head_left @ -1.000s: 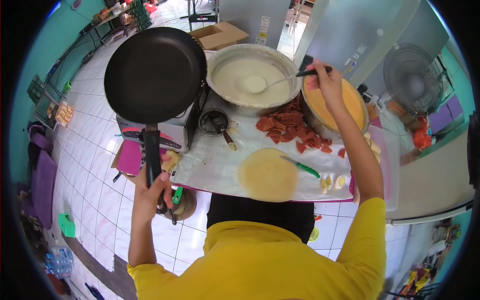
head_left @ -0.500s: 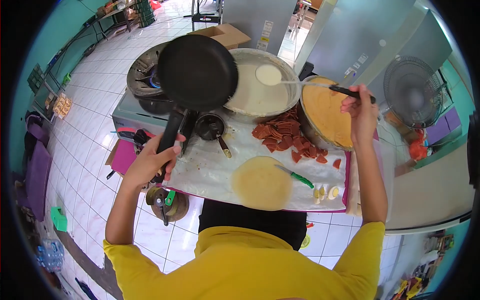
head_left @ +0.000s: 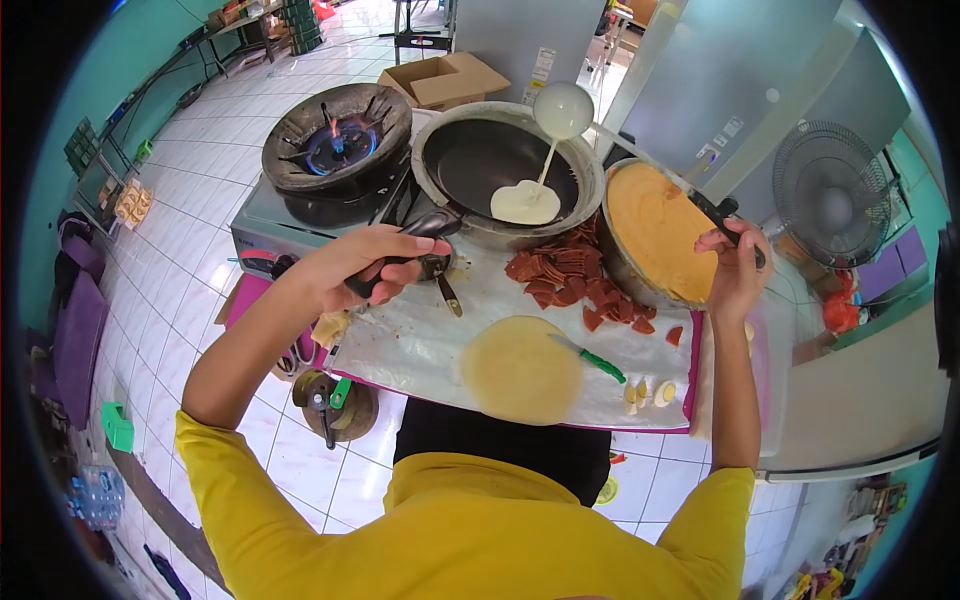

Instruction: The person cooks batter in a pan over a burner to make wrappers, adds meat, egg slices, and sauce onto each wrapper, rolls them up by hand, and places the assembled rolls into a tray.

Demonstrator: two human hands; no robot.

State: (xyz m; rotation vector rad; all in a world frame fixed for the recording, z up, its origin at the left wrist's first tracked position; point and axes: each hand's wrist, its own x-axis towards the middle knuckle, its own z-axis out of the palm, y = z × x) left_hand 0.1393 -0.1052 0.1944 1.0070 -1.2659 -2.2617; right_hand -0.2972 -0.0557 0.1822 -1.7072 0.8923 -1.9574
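Observation:
My left hand is wrapped round the handle of a black frying pan, which sits over the large metal basin. In my right hand is the black handle of a ladle, its bowl tipped above the pan. Pale batter streams from the ladle and spreads as a small pool on the pan's right part. The basin's rim shows around the pan. Beside it stands a pot of orange mixture. A round thin crepe lies on the white-covered table near my body.
A gas stove burns with a blue and orange flame at the left. Reddish-brown slices, a green-handled knife and egg pieces lie on the table. A fan stands at the right, a cardboard box behind.
The frying pan has moved right and down from near the stove to over the basin, uncovering the flame. The ladle has risen and tipped, and batter now pours into the pan.

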